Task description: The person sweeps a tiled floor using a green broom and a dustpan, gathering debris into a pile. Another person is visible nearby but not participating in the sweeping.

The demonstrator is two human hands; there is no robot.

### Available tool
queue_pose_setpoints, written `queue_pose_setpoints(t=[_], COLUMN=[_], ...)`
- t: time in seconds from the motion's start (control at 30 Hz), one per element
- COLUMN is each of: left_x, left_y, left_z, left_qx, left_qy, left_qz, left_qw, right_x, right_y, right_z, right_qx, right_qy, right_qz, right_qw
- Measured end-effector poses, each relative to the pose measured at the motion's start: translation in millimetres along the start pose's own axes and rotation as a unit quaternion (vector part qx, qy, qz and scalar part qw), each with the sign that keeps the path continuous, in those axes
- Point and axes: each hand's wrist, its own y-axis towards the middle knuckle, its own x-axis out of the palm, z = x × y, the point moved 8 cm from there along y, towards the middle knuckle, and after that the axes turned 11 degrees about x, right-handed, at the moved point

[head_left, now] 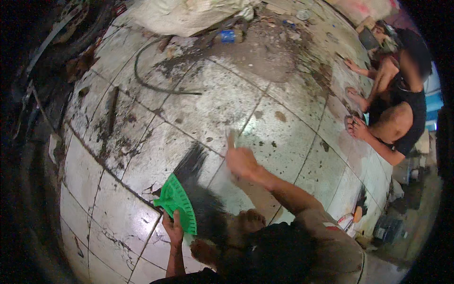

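While the left hand grips the green broom head near its lower end, the black bristles fan rightward over the stained tiled floor. Right hand, motion-blurred, is above the tiles beyond the bristles; cannot tell whether it holds anything.

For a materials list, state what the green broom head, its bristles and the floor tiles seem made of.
Green broom head: probably moulded plastic, satin, from its even colour and ribbed edge. Black bristles: matte, blurred fibres, synthetic or natural unclear. Floor tiles: seemingly glazed ceramic, glossy, given bright reflections.
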Motion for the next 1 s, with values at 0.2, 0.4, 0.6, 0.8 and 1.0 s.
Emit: queue_pose_setpoints(t=[0.2,0.4,0.6,0.8,1.0], left_x=[2.6,6.6,2.0,8.8,13.3], left_y=[1.3,3.0,2.5,3.3,4.4], left_z=[0.8,11.7,2.8,11.4,20.8], left_qx=[0.012,0.005,0.007,-0.009,-0.004], left_qy=[-0.008,-0.003,0.048,0.003,-0.013], left_qz=[-0.002,-0.005,-0.042,-0.011,0.030], left_qw=[1.000,1.000,0.998,1.000,0.999], right_x=[-50.1,-34.5,-18.7,-63.3,25.5], right_y=[86.0,53.7,26.5,78.1,-5.5], right_z=[18.4,9.5,12.6,25.2,12.1], right_qx=[0.014,0.005,-0.004,-0.039,-0.010], right_qy=[0.008,0.023,-0.004,0.027,-0.012], right_qz=[0.107,0.093,0.107,0.168,0.066], right_qw=[0.994,0.995,0.994,0.985,0.998])
